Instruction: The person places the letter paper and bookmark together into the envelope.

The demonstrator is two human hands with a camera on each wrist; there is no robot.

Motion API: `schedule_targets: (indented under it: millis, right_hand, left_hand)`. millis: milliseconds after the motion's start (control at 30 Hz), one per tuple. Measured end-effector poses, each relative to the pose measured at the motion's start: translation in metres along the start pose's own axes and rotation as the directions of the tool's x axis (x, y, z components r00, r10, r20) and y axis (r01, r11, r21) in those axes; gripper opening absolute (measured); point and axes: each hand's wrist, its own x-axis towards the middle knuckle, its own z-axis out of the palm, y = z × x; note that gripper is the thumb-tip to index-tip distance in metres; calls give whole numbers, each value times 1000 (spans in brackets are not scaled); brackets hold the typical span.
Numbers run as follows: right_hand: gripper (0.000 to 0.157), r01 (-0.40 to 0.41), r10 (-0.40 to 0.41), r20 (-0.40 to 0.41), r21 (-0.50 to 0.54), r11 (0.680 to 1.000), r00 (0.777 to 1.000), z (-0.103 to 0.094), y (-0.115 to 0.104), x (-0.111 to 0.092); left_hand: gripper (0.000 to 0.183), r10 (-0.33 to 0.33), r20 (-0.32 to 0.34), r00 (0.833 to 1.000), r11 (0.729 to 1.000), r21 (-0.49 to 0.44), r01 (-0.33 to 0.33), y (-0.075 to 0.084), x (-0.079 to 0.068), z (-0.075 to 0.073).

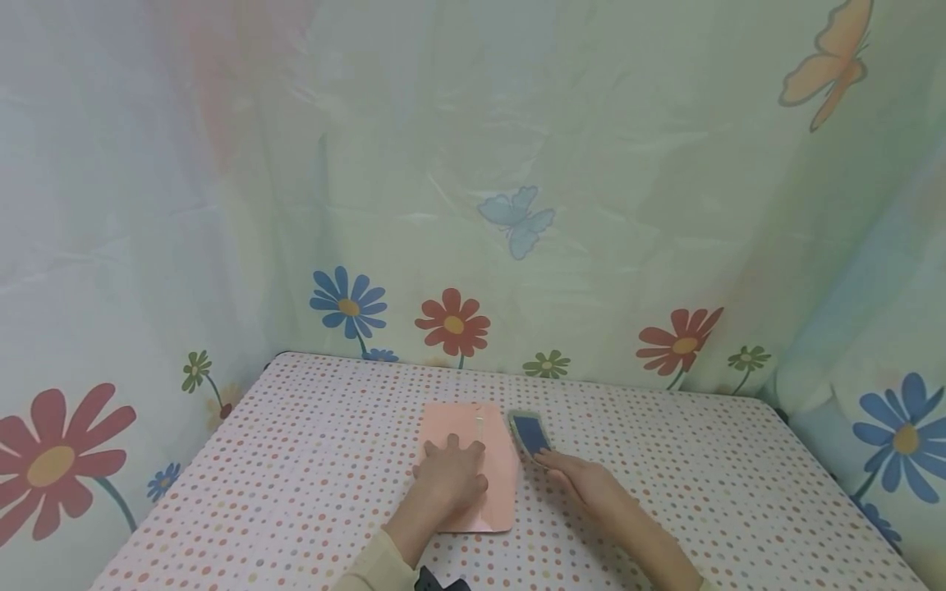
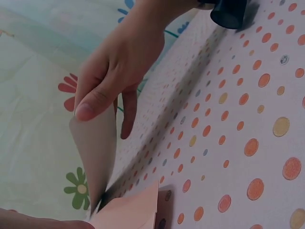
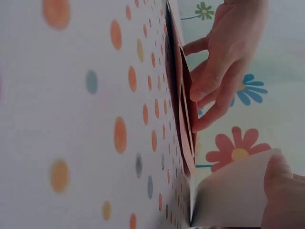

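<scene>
A pink envelope [image 1: 502, 484], with a pointed flap on its right side, lies on the dotted table. My left hand [image 1: 451, 476] rests on it with spread, slightly bent fingers; in the right wrist view these fingertips touch the top near the envelope's parted layers [image 3: 183, 102]. Just right of the flap, my right hand [image 1: 587, 484] grips the near end of a card [image 1: 530, 432], dark blue with a pale border. The card's plain pale back [image 2: 97, 143] shows in the left wrist view, where the thumb lies across its upper end and the card stands tilted, its far end low by the envelope.
A white tablecloth [image 1: 310, 460] with coloured dots covers the table. Behind it and at both sides hangs a curtain [image 1: 628, 205] printed with flowers and butterflies. A dark strap piece [image 1: 436, 581] shows at the left wrist.
</scene>
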Motion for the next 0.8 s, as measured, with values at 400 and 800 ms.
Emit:
schedule_targets:
  millis: [400, 800]
  right_hand:
    - [32, 298, -314, -123, -131, 945, 941, 11, -1, -1]
    - [27, 505, -521, -76, -161, 848, 850, 24, -4, -3]
  left_hand:
    - [48, -20, -19, 1000, 1000, 7, 20, 2, 0, 0]
    - [46, -18, -19, 1000, 999, 35, 19, 0, 4, 3]
